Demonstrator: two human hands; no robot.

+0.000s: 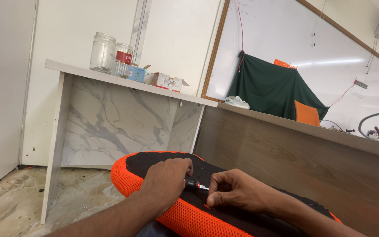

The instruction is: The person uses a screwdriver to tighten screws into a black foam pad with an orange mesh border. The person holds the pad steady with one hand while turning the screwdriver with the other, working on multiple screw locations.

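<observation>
Left hand grips screwdriver lying level, tip toward right hand.

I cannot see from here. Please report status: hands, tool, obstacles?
Left hand shut on small screwdriver. Right hand pinches its tip against black underside of orange mesh seat. Nothing in the way.

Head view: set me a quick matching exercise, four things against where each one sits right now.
Things:
1. glass jars
2. green cloth
3. screwdriver
4. small cardboard boxes

Places:
A. between the left hand and right hand, over the orange seat cushion
B. draped in front of the whiteboard
C. left end of the marble-patterned shelf
D. on that shelf, right of the jars

Pairs: 1-C, 2-B, 3-A, 4-D
</observation>
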